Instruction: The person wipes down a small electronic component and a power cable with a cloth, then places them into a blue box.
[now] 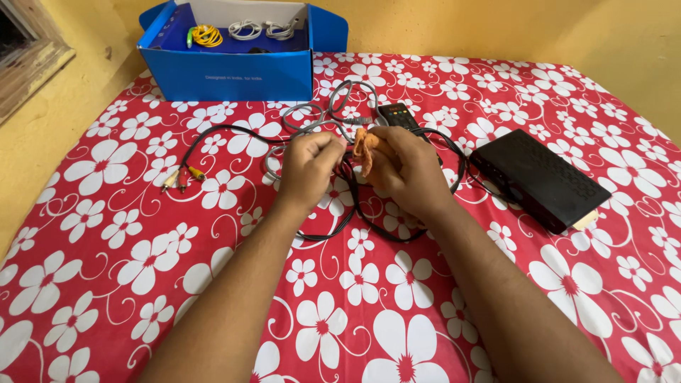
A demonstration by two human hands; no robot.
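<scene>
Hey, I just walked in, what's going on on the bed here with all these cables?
A person is working over a red flowered sheet. The right hand holds an orange cloth against a black cable, which the left hand pinches close by. A black set-top box lies to the right, a remote just beyond the hands, and an open blue box with coiled cables sits at the back.

The left hand [306, 167] curls over whatever it pinches, so its fingertips and that cable end stay hidden. The right hand [406, 170] covers most of the orange cloth [364, 147] and the lower part of the remote [397, 115]. The window frame [25, 53] is cut off by the picture's left edge.
</scene>
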